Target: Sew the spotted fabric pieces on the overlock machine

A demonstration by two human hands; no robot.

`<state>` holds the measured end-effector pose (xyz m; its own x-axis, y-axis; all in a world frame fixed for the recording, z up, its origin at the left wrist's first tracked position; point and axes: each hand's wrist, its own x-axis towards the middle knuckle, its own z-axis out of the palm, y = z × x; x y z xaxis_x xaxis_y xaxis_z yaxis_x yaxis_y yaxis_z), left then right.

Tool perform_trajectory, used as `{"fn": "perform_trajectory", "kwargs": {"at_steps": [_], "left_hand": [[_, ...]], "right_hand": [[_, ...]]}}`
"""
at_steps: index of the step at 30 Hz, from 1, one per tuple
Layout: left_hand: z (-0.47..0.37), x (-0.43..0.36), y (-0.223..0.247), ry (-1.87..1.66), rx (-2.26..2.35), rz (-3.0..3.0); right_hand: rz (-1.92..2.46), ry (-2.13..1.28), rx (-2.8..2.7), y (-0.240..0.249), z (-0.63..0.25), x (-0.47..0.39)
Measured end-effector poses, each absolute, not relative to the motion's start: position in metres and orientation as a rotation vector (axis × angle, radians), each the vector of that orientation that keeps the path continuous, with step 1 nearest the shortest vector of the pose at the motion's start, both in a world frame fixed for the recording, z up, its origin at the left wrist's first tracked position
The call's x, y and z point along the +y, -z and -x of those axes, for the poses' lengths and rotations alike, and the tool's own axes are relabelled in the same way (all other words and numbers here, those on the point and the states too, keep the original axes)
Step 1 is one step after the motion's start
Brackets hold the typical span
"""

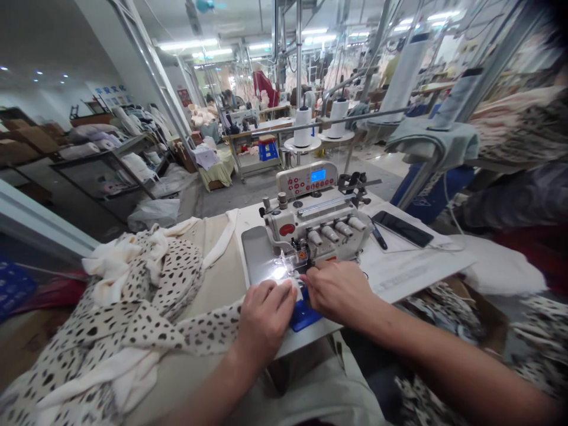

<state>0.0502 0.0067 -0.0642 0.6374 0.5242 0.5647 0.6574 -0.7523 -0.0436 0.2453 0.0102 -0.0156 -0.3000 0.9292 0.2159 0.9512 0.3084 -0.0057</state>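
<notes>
An overlock sewing machine [286,223] stands before me with its lamp lit over the needle area. My left hand [266,313] lies just in front of the presser foot, its fingers closed on the cream spotted fabric [210,331], which trails off to the left. My right hand [339,293] is at the right of the needle area, fingers curled together with the fingertips close to the left hand's. Whatever sits between the right fingertips is hidden. Under the hands shows a blue plate [305,316] at the machine's front edge.
More spotted fabric [146,313] with cream trim is heaped at the left. A black phone [403,229] and a dark pen-like tool [379,236] lie on the right of the table. Thread cones [303,127] stand behind the machine. Spotted pieces [448,307] fill a box at lower right.
</notes>
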Motion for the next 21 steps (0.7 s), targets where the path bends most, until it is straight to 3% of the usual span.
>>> {"fn": "perform_trajectory", "kwargs": {"at_steps": [21], "left_hand": [[-0.063,-0.006,0.076,0.680,-1.210,2.471]], "right_hand": [[1.762,0.346,-2.354,0.034,-0.238,0.013]]}}
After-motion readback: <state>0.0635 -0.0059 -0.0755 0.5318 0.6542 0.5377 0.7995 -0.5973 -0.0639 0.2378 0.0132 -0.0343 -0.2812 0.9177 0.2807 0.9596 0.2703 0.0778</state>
